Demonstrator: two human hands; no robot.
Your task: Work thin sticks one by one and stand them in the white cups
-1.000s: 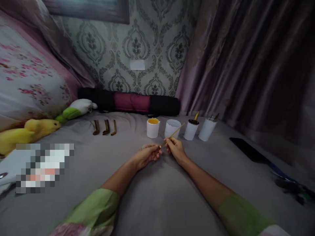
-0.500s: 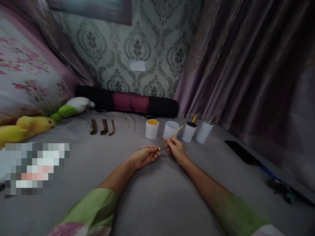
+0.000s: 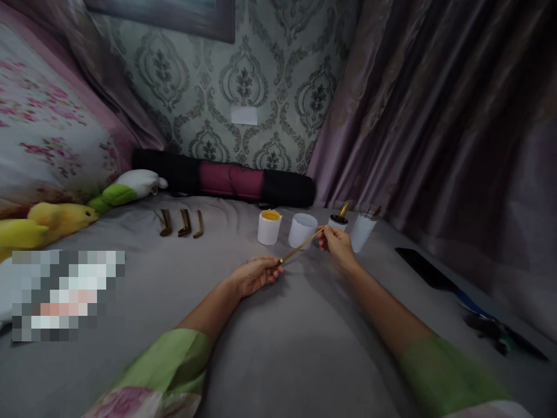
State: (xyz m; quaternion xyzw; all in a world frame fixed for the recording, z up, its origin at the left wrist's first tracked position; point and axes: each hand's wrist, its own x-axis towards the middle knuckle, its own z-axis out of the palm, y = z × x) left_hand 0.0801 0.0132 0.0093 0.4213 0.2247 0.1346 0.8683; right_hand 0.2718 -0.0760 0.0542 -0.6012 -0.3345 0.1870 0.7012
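Note:
A thin gold strip (image 3: 301, 247) slants between my two hands above the grey sheet. My left hand (image 3: 256, 276) pinches its lower end, where a small shiny bit shows at the fingertips. At the upper end, the fingers of my right hand (image 3: 339, 244) are closed on the tip. Just behind the strip stands a white cup (image 3: 303, 233), and left of it a white cup with yellow contents (image 3: 268, 230). My right hand partly covers a dark-rimmed cup (image 3: 337, 222) holding yellow pieces. Beside that is a tilted white cup (image 3: 362, 232) with thin sticks.
Several bent brown-gold strips (image 3: 185, 223) lie in groups at the back left. Yellow and green-white plush toys (image 3: 63, 217) rest by a pillow. A black and maroon roll (image 3: 230, 182) lies along the wall. On the right are a black flat object (image 3: 424, 270) and a blue strap.
My right hand has slid right and up along the gold strip to its far tip. My left hand has hardly moved and still pinches the lower end.

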